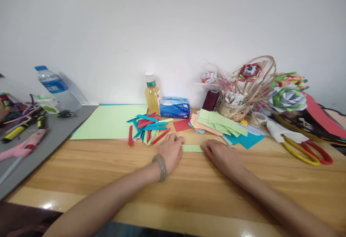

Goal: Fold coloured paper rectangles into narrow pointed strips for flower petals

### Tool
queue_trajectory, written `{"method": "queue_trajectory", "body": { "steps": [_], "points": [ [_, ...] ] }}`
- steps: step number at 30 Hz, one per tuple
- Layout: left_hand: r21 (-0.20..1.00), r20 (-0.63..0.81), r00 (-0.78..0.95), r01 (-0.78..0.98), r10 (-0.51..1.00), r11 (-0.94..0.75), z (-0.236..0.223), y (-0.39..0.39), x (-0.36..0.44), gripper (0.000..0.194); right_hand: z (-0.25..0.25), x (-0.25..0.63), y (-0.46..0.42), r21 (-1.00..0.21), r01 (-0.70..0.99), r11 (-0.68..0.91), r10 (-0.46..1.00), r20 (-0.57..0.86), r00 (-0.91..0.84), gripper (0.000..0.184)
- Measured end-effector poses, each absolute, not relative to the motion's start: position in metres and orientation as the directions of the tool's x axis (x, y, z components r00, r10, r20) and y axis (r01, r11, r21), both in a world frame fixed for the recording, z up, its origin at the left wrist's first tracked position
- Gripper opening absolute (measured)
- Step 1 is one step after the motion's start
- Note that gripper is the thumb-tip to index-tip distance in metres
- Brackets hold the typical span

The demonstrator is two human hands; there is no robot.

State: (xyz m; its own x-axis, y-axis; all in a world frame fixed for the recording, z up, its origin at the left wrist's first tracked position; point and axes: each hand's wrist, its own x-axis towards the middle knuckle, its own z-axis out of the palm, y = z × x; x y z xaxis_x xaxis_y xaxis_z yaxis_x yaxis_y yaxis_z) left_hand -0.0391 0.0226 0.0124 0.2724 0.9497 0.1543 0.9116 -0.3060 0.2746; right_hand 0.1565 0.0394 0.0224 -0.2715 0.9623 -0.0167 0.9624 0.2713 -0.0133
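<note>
A narrow light green paper strip (192, 148) lies flat on the wooden table (173, 186) between my hands. My left hand (171, 151), with a grey-green bangle on its wrist, has its fingers curled down on the strip's left end. My right hand (221, 154) presses its fingertips on the strip's right end. Just beyond my left hand lies a heap of folded blue, red and green paper strips (147, 127). A stack of green, peach and blue cut papers (220, 124) lies beyond my right hand.
A large green sheet (108, 121), a juice bottle (152, 94) and a tissue pack (174, 107) stand at the back. A basket of paper flowers (243, 92) and red-and-yellow scissors (308, 151) are at the right. A water bottle (56, 87) and pink glue gun (23, 146) lie left.
</note>
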Motion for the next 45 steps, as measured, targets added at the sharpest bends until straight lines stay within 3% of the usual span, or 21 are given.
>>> {"method": "queue_trajectory", "body": {
  "steps": [3, 6, 10, 12, 14, 17, 20, 24, 29, 36, 41, 45],
  "points": [
    [0.127, 0.17, 0.434, 0.881, 0.885, -0.456, 0.01, 0.025, -0.041, 0.033, 0.022, 0.155, 0.038, -0.015, 0.963, 0.268, 0.963, -0.012, -0.268, 0.03],
    [-0.025, 0.126, 0.595, 0.802, 0.794, -0.597, 0.007, 0.027, -0.043, 0.03, 0.021, 0.155, 0.038, -0.028, 0.967, 0.253, 0.967, -0.013, -0.254, 0.025],
    [-0.125, 0.125, 0.617, 0.786, 0.777, -0.605, 0.005, 0.025, -0.043, 0.03, 0.02, 0.165, 0.041, -0.052, 0.976, 0.21, 0.977, -0.015, -0.211, 0.017],
    [-0.145, 0.124, 0.613, 0.789, 0.78, -0.597, 0.006, 0.023, -0.042, 0.031, 0.018, 0.173, 0.043, -0.089, 0.975, 0.205, 0.978, 0.064, -0.2, 0.016],
    [-0.155, 0.125, 0.613, 0.789, 0.78, -0.595, 0.006, 0.021, -0.042, 0.032, 0.015, 0.177, 0.041, -0.136, 0.949, 0.285, 0.942, 0.223, -0.251, 0.021],
    [-0.16, 0.134, 0.614, 0.788, 0.778, -0.595, 0.004, 0.02, -0.042, 0.033, 0.009, 0.173, 0.029, -0.125, 0.777, 0.616, 0.749, 0.399, -0.529, 0.032],
    [-0.177, 0.11, 0.645, 0.761, 0.756, -0.624, 0.002, 0.019, -0.042, 0.03, 0.005, 0.16, 0.012, -0.083, 0.573, 0.815, 0.572, 0.264, -0.776, 0.049],
    [-0.217, 0.012, 0.673, 0.724, 0.74, -0.655, 0.002, 0.014, -0.041, 0.038, 0.002, 0.156, 0.001, -0.102, 0.608, 0.787, 0.617, 0.107, -0.78, 0.075],
    [-0.304, 0.005, 0.644, 0.73, 0.765, -0.612, 0.007, 0.004, -0.044, 0.04, 0.004, 0.169, 0.001, -0.084, 0.682, 0.727, 0.687, 0.088, -0.721, 0.073],
    [-0.345, 0.031, 0.626, 0.738, 0.779, -0.579, 0.008, -0.006, -0.062, 0.041, 0.0, 0.177, -0.002, 0.044, 0.732, 0.679, 0.716, 0.177, -0.675, 0.053],
    [-0.334, 0.07, 0.628, 0.747, 0.775, -0.575, 0.002, -0.007, -0.063, 0.041, 0.001, 0.174, -0.005, 0.064, 0.769, 0.636, 0.735, 0.254, -0.629, 0.057],
    [-0.345, 0.112, 0.619, 0.758, 0.777, -0.554, -0.003, -0.008, -0.062, 0.04, 0.011, 0.147, -0.005, 0.004, 0.681, 0.733, 0.661, 0.236, -0.713, 0.061]
  ]
}}
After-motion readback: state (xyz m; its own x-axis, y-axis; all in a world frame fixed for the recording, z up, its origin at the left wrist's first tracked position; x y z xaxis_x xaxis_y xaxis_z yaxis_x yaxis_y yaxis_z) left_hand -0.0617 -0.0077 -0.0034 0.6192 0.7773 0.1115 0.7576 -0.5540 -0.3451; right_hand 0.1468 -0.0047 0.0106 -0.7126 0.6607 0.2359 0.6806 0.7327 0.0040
